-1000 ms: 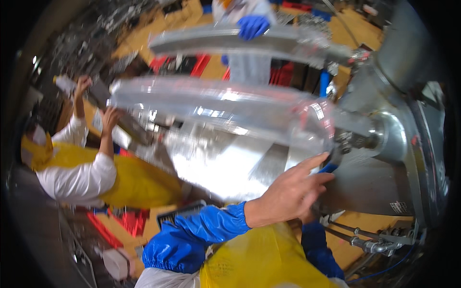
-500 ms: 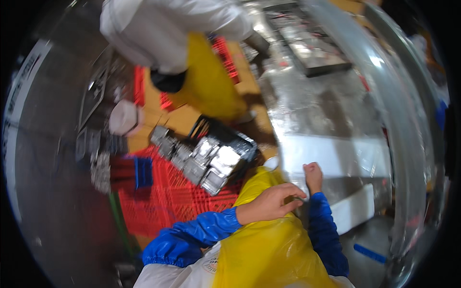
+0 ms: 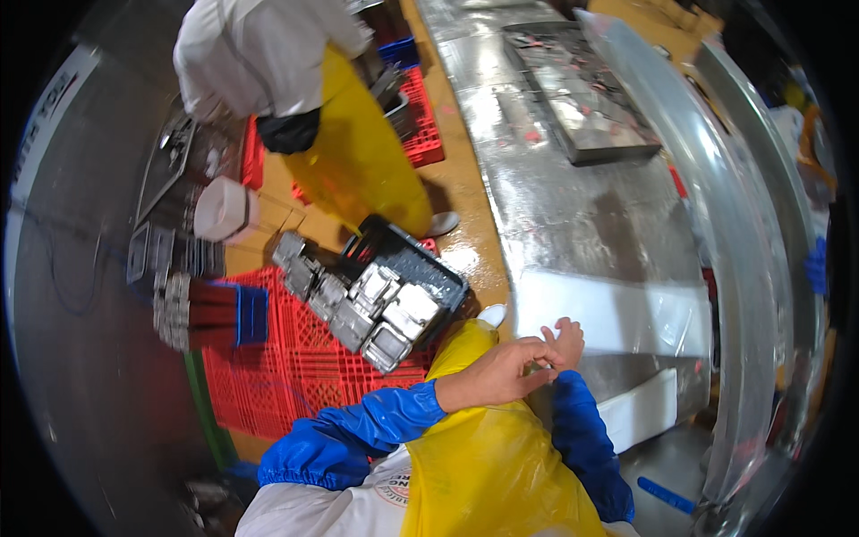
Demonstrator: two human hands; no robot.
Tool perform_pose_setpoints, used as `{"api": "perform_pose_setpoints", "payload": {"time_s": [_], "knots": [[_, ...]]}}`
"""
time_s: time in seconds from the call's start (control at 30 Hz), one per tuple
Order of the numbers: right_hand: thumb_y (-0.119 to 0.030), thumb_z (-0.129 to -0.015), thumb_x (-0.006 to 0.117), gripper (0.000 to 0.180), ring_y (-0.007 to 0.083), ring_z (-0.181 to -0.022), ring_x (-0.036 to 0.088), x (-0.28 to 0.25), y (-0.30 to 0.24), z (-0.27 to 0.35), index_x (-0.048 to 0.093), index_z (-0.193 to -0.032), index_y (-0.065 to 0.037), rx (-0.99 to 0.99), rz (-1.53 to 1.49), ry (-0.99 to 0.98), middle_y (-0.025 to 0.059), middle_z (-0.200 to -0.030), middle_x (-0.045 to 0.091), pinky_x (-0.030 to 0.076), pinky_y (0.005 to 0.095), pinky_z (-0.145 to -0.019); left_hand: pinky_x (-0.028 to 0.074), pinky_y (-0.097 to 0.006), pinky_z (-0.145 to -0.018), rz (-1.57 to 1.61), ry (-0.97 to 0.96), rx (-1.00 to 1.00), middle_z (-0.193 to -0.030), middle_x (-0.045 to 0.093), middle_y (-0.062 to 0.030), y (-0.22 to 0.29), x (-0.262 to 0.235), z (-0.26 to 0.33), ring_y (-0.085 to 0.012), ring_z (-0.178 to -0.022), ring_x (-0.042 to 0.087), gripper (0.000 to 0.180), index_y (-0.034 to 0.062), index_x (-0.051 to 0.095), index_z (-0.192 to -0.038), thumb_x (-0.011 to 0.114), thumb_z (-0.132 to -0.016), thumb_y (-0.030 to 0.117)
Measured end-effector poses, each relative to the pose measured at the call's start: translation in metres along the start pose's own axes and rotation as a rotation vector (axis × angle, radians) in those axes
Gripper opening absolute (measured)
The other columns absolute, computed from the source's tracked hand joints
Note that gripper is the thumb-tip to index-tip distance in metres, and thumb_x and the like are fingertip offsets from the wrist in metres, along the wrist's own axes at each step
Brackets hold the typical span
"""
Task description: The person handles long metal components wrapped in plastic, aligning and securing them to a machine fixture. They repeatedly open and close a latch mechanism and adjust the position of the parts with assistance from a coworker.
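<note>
My left hand [image 3: 497,372] reaches across in front of the yellow apron, thumb and fingers curved with a gap between them. Its fingertips meet my right hand [image 3: 567,344], whose fingers are raised and partly spread. I see nothing held in either hand. Both hands are by the near left edge of the metal table [image 3: 573,206], beside a white sheet [image 3: 617,309] lying on it. Closer to me, a folded white sheet or board [image 3: 640,410] lies right of my right forearm.
Several metal pans [image 3: 358,309] and a black crate [image 3: 403,259] sit on red plastic crates [image 3: 286,367] to the left. A co-worker in a yellow apron [image 3: 362,152] stands beyond. A large metal tray [image 3: 591,94] rests on the table's far part; a blue strip [image 3: 666,495] lies nearer.
My right hand has moved left and its closed fingers have spread, meeting my left hand. The co-worker has drawn an arm back from the table and moved left.
</note>
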State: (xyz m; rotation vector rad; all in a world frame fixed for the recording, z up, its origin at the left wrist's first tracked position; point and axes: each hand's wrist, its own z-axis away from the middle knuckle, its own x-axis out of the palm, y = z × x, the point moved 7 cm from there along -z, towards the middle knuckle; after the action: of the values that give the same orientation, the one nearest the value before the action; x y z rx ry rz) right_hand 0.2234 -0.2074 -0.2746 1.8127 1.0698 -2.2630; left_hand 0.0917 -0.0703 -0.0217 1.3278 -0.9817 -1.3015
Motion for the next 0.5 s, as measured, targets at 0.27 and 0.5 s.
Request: {"api": "perform_pose_setpoints", "payload": {"time_s": [0.27, 0.5], "knots": [[-0.028, -0.095, 0.071, 0.026, 0.0431, -0.095, 0.062, 0.002, 0.057, 0.001, 0.064, -0.099, -0.003, 0.174, -0.326, 0.029, 0.0222, -0.095, 0.065, 0.050, 0.0511, -0.082, 0.055, -0.030, -0.084, -0.008, -0.351, -0.062, -0.113, 0.073, -0.0065, 0.007, 0.029, -0.054, -0.0160, -0.101, 0.068, 0.032, 0.0045, 0.071, -0.126, 0.074, -0.100, 0.023], [-0.031, -0.080, 0.080, 0.041, 0.0439, -0.102, 0.067, 0.008, 0.060, 0.009, 0.068, -0.102, 0.002, 0.314, -0.632, -0.091, 0.0255, -0.104, 0.069, 0.057, 0.0477, -0.089, 0.053, -0.031, -0.086, -0.062, -0.570, -0.009, -0.113, 0.074, -0.0064, 0.027, 0.072, -0.074, -0.0157, -0.100, 0.067, 0.037, 0.0065, 0.072, -0.128, 0.075, -0.099, 0.031]]}}
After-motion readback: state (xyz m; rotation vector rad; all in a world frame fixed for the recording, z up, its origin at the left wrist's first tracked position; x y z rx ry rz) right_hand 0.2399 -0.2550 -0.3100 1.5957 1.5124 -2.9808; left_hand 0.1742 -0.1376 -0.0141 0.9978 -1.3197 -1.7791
